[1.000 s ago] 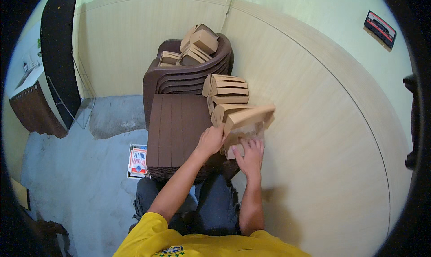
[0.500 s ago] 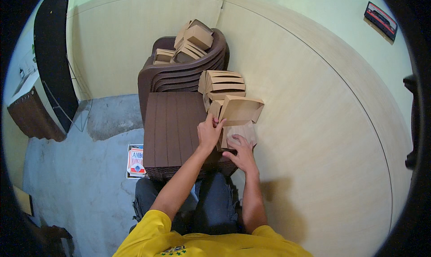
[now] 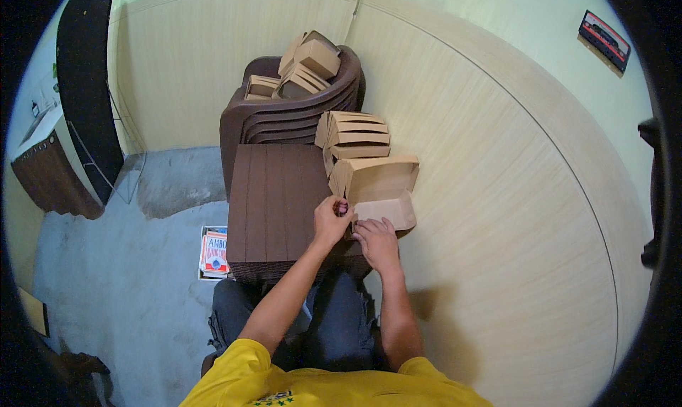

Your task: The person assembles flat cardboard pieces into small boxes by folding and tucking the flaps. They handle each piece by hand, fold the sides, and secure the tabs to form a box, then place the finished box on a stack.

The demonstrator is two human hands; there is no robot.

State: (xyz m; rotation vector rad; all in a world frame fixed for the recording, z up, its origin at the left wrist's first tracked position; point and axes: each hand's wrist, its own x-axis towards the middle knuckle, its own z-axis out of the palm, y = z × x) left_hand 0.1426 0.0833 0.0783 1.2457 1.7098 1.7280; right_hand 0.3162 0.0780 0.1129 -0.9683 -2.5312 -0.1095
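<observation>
The open cardboard box (image 3: 380,187) sits at the right front corner of the brown slatted table (image 3: 273,201), its lid standing up toward the wall and its lower part jutting toward the person. How its near-left corner is folded is hard to make out, because both hands cover it. The left hand (image 3: 331,221) is curled tight around that corner edge, pinching the cardboard between thumb and fingers. The right hand (image 3: 376,241) lies on the box's lower front edge with fingers bent; whether it grips the flap or only presses on it I cannot tell. The box is plain tan, unprinted, with a paler inside.

Just behind it, a stack of folded boxes (image 3: 355,133) of the same card leans along the table's right side. Beyond the table stands a stack of brown plastic chairs (image 3: 284,119), with more finished boxes (image 3: 305,66) piled on the top seat. A red and white carton (image 3: 214,252) lies on the grey floor left of the table, partly hidden under its edge. The beige panelled wall (image 3: 497,194) runs close along the right.
</observation>
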